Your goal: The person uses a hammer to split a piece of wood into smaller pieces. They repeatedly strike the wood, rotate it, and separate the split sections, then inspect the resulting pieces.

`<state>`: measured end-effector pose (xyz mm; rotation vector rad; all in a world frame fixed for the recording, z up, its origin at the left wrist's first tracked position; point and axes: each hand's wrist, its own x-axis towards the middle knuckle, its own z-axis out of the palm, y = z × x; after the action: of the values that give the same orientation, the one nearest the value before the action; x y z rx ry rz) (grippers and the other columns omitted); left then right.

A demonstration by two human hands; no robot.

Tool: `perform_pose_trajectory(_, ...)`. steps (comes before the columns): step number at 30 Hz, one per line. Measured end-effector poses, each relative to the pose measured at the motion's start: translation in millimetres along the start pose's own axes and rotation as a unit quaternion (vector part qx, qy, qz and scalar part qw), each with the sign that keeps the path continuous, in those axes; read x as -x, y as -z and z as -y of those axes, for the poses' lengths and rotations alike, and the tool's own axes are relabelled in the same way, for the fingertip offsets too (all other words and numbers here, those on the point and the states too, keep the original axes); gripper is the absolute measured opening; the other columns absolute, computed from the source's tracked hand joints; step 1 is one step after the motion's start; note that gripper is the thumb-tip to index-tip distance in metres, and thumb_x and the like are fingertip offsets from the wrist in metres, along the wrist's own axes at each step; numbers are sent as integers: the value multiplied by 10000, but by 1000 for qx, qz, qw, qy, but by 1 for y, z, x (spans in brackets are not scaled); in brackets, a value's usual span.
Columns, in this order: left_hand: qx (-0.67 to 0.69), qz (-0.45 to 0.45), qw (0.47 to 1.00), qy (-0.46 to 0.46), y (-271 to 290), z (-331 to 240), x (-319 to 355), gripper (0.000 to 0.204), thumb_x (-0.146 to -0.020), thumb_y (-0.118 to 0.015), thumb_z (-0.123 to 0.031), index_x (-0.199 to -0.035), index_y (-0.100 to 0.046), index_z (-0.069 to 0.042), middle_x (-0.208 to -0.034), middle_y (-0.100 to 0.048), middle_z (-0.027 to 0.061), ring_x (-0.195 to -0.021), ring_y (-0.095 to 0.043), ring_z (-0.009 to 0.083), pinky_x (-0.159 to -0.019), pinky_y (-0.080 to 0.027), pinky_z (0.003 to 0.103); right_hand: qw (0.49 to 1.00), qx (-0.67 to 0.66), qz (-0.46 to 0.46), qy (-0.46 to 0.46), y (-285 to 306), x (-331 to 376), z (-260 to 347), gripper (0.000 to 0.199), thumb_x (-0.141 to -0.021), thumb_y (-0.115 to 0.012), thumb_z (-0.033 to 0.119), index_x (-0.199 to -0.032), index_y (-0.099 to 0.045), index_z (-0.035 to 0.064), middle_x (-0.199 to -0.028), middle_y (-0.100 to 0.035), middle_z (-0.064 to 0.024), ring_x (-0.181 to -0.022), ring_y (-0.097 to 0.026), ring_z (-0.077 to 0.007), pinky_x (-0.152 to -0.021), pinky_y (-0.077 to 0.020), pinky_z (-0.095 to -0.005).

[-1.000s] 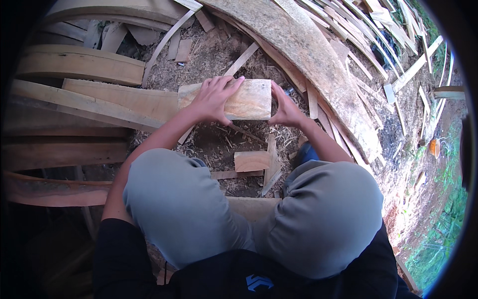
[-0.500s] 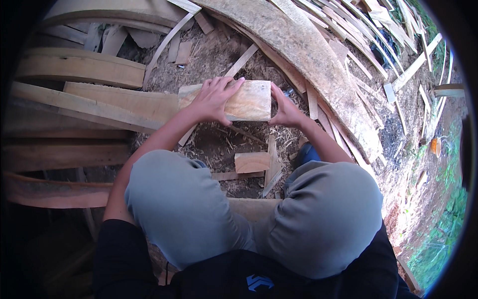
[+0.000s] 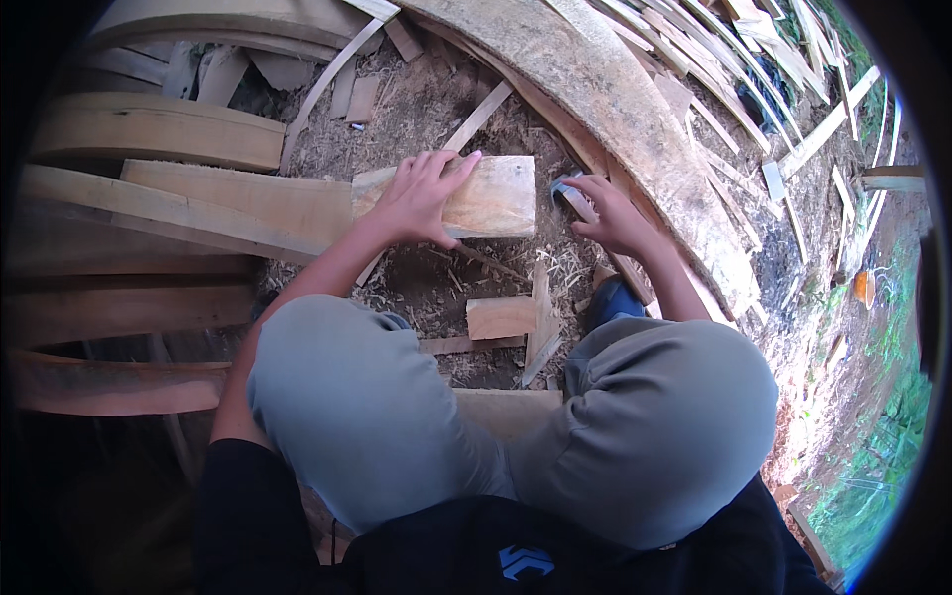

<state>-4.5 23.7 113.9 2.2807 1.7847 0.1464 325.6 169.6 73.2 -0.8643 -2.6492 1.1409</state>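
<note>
A pale squared wooden block (image 3: 501,196) lies crosswise in front of me, its left end against a longer plank. My left hand (image 3: 421,193) grips it across the top, fingers toward the far edge and thumb over the near edge. Just past the block's right end, my right hand (image 3: 610,213) hovers with fingers stretched and thumb apart. Close to those fingertips is a hand tool with a shiny curved metal head (image 3: 561,182); its exact kind is unclear, and the hand partly covers it. Whether the fingers touch the tool, I cannot tell.
A smaller wood offcut (image 3: 501,317) lies on the ground between my knees, beside a thin strip (image 3: 541,342). Curved timbers (image 3: 178,131) are stacked at left. One long curved slab (image 3: 615,109) arcs along the right, with scattered thin wood strips (image 3: 684,59) beyond it.
My right hand has let go of the block's right end and moved right, to the metal-headed tool. My left hand stays on the block.
</note>
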Motion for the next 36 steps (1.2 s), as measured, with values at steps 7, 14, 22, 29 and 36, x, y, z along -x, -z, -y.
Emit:
perform_pose_trajectory(7,11,-37,999,-8,-5,3,7,1364,-492,-959,-504,-1633,-321,-114,-1379,-478,179,-1259,-470,364,-1113,-345,466,987,95,-130,19,-32,83,-8,376,-843,-754,87,-1208,-667,99,-1270,-607,-141,-1165,-609,-361,-975,-506,-448)
perform_pose_trajectory(14,29,-49,998,0,-3,-2,17,1334,-482,-945,-485,-1624,-359,-124,-1387,-471,181,-1242,-465,357,-1093,-384,466,985,35,-168,-34,-88,137,-16,160,-844,-737,8,-969,-649,57,-960,-664,-110,-857,-662,-311,-749,-520,-407)
perform_pose_trajectory(22,56,-61,996,28,-5,-22,39,1287,-497,-939,-484,-1621,-386,-190,-1388,-475,177,-1256,-466,360,-1076,-383,474,972,-73,-201,-93,-119,148,-22,101,-872,-698,-2,-923,-626,46,-641,-477,-28,-569,-413,-75,-521,-353,-266)
perform_pose_trajectory(29,140,-82,981,104,-20,-22,49,1300,-505,-943,-478,-1633,-366,-187,-1383,-483,162,-1261,-481,361,-1102,-382,482,960,-51,-243,-126,-122,142,-22,80,-859,-690,9,-883,-625,50,-622,-483,-67,-542,-448,-127,-520,-379,-304)
perform_pose_trajectory(36,395,-106,901,146,-13,-14,55,1315,-556,-937,-437,-1658,-297,-113,-1435,-474,147,-1355,-466,297,-1196,-320,409,960,-35,-211,-179,-116,136,-3,97,-874,-685,73,-952,-628,60,-885,-700,-186,-810,-691,-419,-702,-540,-452)
